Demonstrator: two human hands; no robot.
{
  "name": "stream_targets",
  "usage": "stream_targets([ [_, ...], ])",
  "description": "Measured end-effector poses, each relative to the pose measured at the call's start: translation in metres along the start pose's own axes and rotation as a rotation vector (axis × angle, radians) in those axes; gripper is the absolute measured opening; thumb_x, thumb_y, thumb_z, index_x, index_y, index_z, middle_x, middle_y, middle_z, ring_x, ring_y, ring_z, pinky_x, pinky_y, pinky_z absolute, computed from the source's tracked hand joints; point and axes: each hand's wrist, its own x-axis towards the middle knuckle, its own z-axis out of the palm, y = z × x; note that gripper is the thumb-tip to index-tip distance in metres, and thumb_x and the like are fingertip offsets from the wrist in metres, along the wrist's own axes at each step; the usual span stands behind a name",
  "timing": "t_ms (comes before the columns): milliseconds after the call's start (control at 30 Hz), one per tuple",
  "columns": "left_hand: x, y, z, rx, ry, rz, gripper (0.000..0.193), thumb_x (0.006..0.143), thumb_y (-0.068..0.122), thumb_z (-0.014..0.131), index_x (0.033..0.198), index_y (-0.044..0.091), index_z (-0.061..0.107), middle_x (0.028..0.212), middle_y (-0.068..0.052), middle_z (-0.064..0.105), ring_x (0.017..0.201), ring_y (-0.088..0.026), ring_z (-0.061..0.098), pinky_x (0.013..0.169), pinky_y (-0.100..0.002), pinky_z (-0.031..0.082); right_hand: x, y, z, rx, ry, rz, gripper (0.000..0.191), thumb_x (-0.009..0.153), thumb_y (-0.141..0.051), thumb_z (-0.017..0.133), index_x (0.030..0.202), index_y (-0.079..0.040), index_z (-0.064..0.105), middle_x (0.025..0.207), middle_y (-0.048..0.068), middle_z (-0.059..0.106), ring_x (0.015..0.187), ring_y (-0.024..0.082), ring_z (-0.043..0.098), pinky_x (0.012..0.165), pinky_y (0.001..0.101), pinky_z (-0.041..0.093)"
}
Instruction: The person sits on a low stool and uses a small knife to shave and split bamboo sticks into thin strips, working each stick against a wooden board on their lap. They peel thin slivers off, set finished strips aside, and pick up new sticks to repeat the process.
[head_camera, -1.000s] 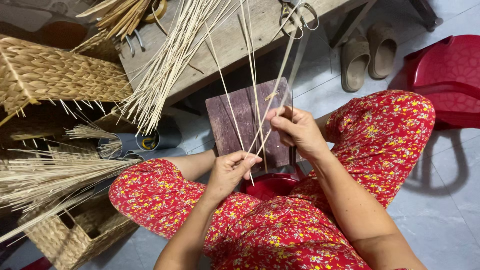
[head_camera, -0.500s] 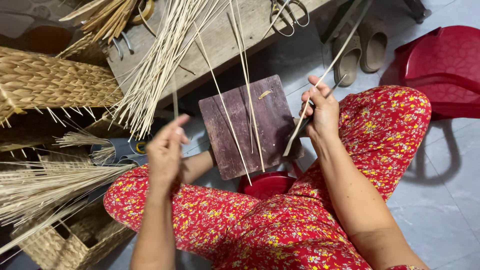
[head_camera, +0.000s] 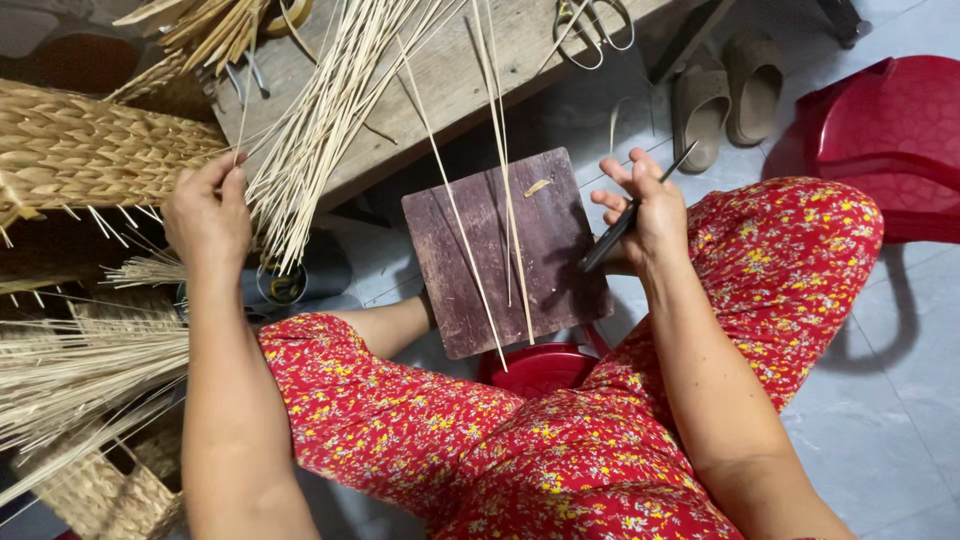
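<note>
Reaching up at the left, the left hand (head_camera: 207, 212) pinches a single pale reed strip (head_camera: 243, 118) at the edge of the splayed reed bundle (head_camera: 320, 130) on the wooden bench (head_camera: 440, 80). Drawing one strip cleanly likely means keeping the pinch narrow and pulling along its length, so neighbours stay put. A round yellow-and-black tin (head_camera: 283, 283) sits below the bundle; its label is too small to make out. Two loose strips lie across the dark wooden board (head_camera: 505, 250). Further right, the right hand (head_camera: 645, 205) is closed around a dark knife (head_camera: 630, 215), blade angled over the board
</note>
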Motion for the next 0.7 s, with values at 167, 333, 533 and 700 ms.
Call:
stream_targets([
  [167, 0.016, -0.023, 0.022, 0.125, 0.011, 0.064, 0.017, 0.098, 0.02, 0.078, 0.115, 0.022, 0.083, 0.099, -0.015, 0.066, 0.095, -0.036, 0.064, 0.084, -0.048, 0.05, -0.017, 0.001, -0.001, -0.008, -0.061, -0.129, 0.042, 0.108, -0.026, 0.051, 0.144, -0.005, 0.05, 0.125, 0.019, 0.071, 0.063, 0.016, 0.064, 0.052, 0.0257, 0.048],
  [333, 0.023, -0.034, 0.048, 0.198, 0.005, 0.118, 0.017, 0.09, 0.02, 0.08, 0.106, 0.023, 0.084, 0.1, -0.017, 0.067, 0.098, -0.04, 0.064, 0.084, -0.05, 0.05, -0.028, -0.006, -0.01, -0.017, -0.038, -0.185, 0.04, 0.109, -0.03, 0.054, 0.14, -0.004, 0.054, 0.111, 0.012, 0.07, 0.059, 0.011, 0.055, 0.051, 0.0262, 0.047],
  [533, 0.016, -0.018, 0.06, 0.169, -0.106, -0.006, 0.02, 0.088, 0.018, 0.078, 0.107, 0.023, 0.083, 0.108, -0.016, 0.067, 0.103, -0.038, 0.063, 0.088, -0.05, 0.048, -0.04, 0.002, -0.01, -0.056, -0.101, -0.146, 0.038, 0.11, -0.031, 0.055, 0.138, -0.004, 0.055, 0.102, 0.01, 0.069, 0.059, 0.011, 0.054, 0.05, 0.0257, 0.044],
  [700, 0.0, 0.003, 0.054, 0.198, 0.031, 0.169, 0.034, 0.081, 0.019, 0.084, 0.115, 0.015, 0.08, 0.101, -0.02, 0.066, 0.096, -0.041, 0.063, 0.082, -0.049, 0.049, -0.056, 0.015, -0.005, -0.121, -0.16, -0.03, 0.04, 0.108, -0.033, 0.056, 0.137, -0.006, 0.057, 0.094, 0.007, 0.066, 0.054, 0.009, 0.049, 0.047, 0.024, 0.039],
])
